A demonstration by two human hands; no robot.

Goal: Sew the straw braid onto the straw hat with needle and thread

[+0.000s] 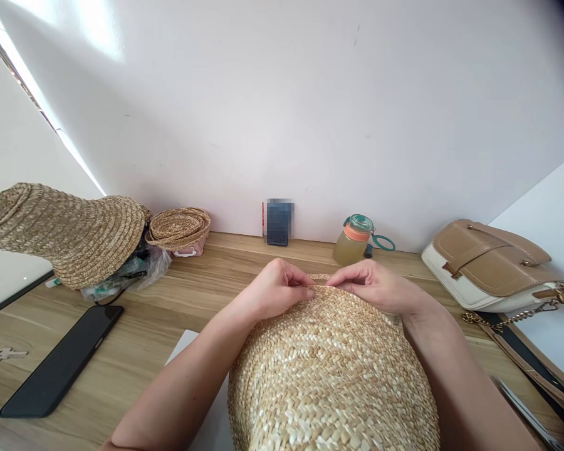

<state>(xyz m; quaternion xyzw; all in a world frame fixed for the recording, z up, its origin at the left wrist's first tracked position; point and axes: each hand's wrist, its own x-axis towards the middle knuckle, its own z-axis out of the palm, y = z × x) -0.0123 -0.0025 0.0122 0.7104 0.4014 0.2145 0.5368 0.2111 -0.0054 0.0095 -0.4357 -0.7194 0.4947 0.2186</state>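
A woven straw hat (331, 376) lies in front of me, crown toward the camera, filling the lower middle of the view. My left hand (275, 289) pinches the hat's far edge between thumb and fingers. My right hand (373, 285) grips the same edge just to the right, fingertips almost touching the left hand's. Both forearms run along the sides of the hat. A white sheet (183, 344) peeks out beneath the hat and my left arm on the wooden table (169, 300).
At the left stand a pile of straw hats (70, 228) on plastic bags and a coiled straw braid (181, 227). A black phone (63, 357) and a key (7, 355) lie front left. A drink bottle (355, 240), a dark card (279, 222) and a tan-and-white handbag (491, 263) sit along the wall.
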